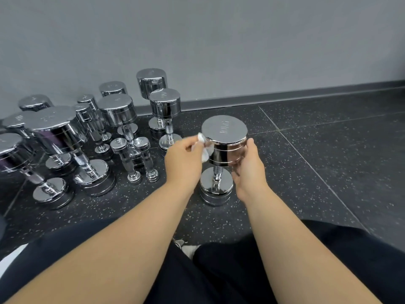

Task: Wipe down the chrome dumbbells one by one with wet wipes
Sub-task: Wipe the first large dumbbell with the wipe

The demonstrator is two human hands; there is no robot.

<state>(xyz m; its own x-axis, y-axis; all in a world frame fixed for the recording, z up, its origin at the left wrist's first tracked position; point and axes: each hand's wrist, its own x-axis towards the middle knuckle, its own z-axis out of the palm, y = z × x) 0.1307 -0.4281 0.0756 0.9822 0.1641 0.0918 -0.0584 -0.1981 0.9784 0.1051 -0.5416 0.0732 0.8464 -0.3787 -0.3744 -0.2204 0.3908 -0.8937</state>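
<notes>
A: Where is the dumbbell that is being wiped now?

B: The 10KG dumbbell (224, 130) is standing upright on one end on the speckled rubber floor (328, 161), just in front of the seated person. It is standing apart from the group of other chrome dumbbells (118, 110), which are standing on end at the left, near the grey wall (219, 40).

A: And what are the hands doing?

B: The left hand (184, 156) is pinching a crumpled white wet wipe (205, 153) between thumb and fingers and pressing it on the left side of the upper head. The right hand (248, 165) is cupping the right side of the same head, thumb lying up along the chrome. Its fingers are probably curling under the head, but the reflections are making this hard to read.

A: How is it going to handle?

B: I am judging it heavy, rigid and top-heavy on its end, and polished chrome is getting slippery when wet. For lifting, the knurled handle (217, 171) between the heads is giving the sure hold. For wiping, steadying the upper head against the push of the wipe is enough; without that, it may be tipping.
</notes>
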